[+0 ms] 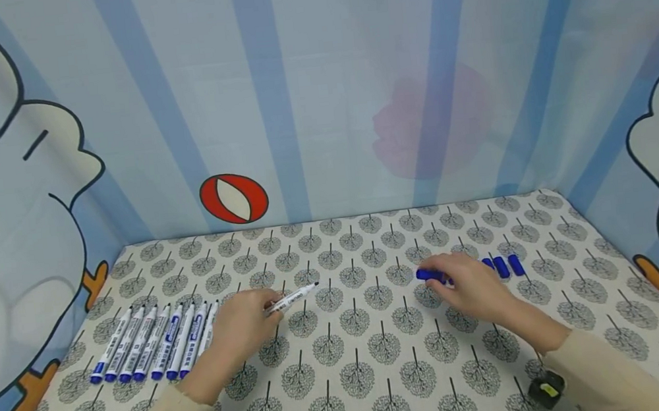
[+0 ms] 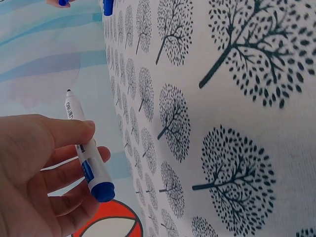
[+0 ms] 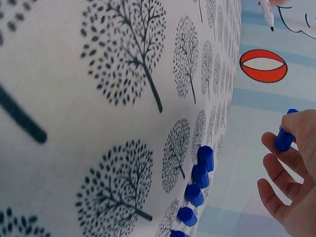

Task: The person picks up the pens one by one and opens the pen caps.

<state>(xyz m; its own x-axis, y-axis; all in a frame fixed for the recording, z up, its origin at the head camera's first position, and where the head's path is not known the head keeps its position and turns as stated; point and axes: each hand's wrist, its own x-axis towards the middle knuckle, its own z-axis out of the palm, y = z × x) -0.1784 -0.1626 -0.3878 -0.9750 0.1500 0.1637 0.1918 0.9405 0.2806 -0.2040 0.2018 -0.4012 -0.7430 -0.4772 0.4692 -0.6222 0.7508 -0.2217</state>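
Observation:
My left hand (image 1: 244, 325) pinches a white whiteboard marker (image 1: 299, 294) between thumb and fingers, over the table. Its dark tip is bare and points away to the right; a blue end plug (image 2: 102, 191) shows at the back in the left wrist view. On the right, my right hand (image 1: 473, 285) holds a blue marker cap (image 1: 429, 274) between thumb and index finger, with the other fingers loosely bent. The cap is raised off the cloth in the right wrist view. A wide gap separates marker and cap.
Several uncapped markers (image 1: 139, 349) lie side by side at the left, tips pointing away, partly hidden by the left hand. Several blue caps (image 1: 516, 265) form a row behind the right hand. A tree-print cloth (image 1: 375, 373) covers the table; a cartoon-printed curtain (image 1: 331, 99) stands behind.

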